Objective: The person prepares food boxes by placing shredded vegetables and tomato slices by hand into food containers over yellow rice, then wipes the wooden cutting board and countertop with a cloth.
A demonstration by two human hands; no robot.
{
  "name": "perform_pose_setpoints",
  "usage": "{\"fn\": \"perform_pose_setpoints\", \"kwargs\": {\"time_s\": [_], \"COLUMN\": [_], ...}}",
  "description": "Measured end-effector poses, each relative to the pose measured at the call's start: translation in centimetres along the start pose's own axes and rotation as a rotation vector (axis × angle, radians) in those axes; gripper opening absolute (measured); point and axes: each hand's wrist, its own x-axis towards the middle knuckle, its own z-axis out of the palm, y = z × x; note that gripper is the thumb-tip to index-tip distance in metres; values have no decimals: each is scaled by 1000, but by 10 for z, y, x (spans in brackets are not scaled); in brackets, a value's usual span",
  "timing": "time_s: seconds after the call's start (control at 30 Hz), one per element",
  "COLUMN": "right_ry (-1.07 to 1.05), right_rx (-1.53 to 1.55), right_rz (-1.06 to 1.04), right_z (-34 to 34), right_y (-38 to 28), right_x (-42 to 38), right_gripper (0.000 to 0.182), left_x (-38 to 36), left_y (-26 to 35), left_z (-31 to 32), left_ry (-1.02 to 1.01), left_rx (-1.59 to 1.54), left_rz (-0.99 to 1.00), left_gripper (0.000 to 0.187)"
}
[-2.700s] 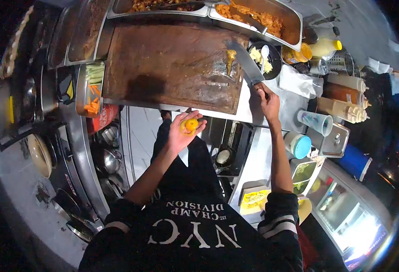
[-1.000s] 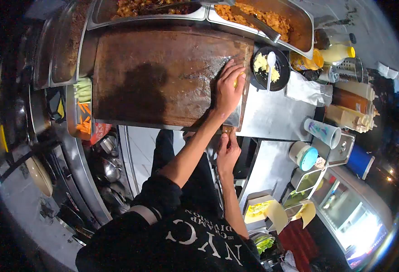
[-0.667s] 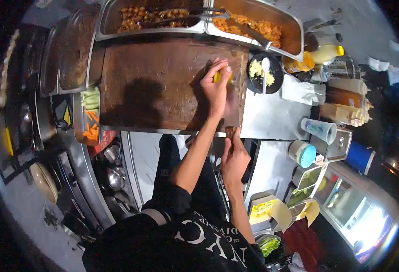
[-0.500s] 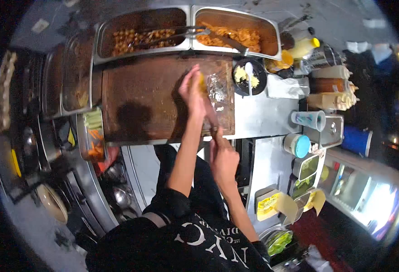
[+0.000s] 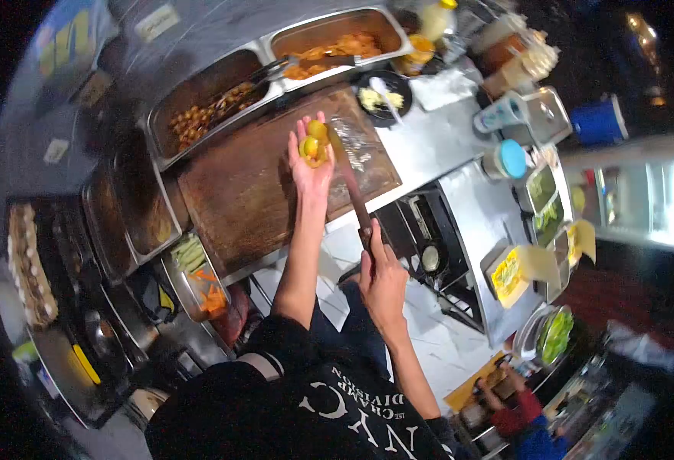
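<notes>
Above the brown cutting board [image 5: 233, 195], my left hand [image 5: 312, 165] is palm up with its fingers spread, and several yellow-green slices [image 5: 315, 142] rest on the palm. My right hand [image 5: 383, 272] is wrapped round the handle of a long knife [image 5: 352, 184]. The knife's blade points up and away, its tip beside the slices at the edge of my left hand. Shiny wet scraps or clear film [image 5: 356, 142] lie on the board's right part; which one, I cannot tell.
Two metal trays of cooked food [image 5: 214, 111] stand behind the board. A black bowl with a spoon [image 5: 383, 98] is at the back right. A tray of cut vegetables [image 5: 199, 280] sits at the left. A co-worker's arms [image 5: 509, 391] show at the lower right.
The view has turned and shifted rightward. My left hand has opened palm up, showing the slices on it. The knife is still in my right hand. A co-worker has come into view.
</notes>
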Motion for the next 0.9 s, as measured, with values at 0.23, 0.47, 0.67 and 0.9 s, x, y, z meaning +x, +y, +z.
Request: {"fn": "perform_pose_setpoints", "kwargs": {"time_s": [0.23, 0.47, 0.67, 0.9], "right_ry": [178, 726, 1360, 2002], "right_rx": [546, 807, 629, 714], "right_rz": [372, 562, 829, 1052], "right_z": [-68, -127, -136, -113], "right_y": [57, 147, 214, 264], "right_x": [-149, -426, -666, -901], "right_gripper": [48, 48, 49, 54], "left_x": [-86, -238, -459, -791], "left_y": [-94, -239, -399, -556], "left_z": [15, -47, -135, -234], "left_ry": [36, -233, -56, 78], "left_rx": [121, 312, 453, 598], "left_rz": [-420, -1190, -1631, -2001], "left_gripper": [24, 31, 34, 33]}}
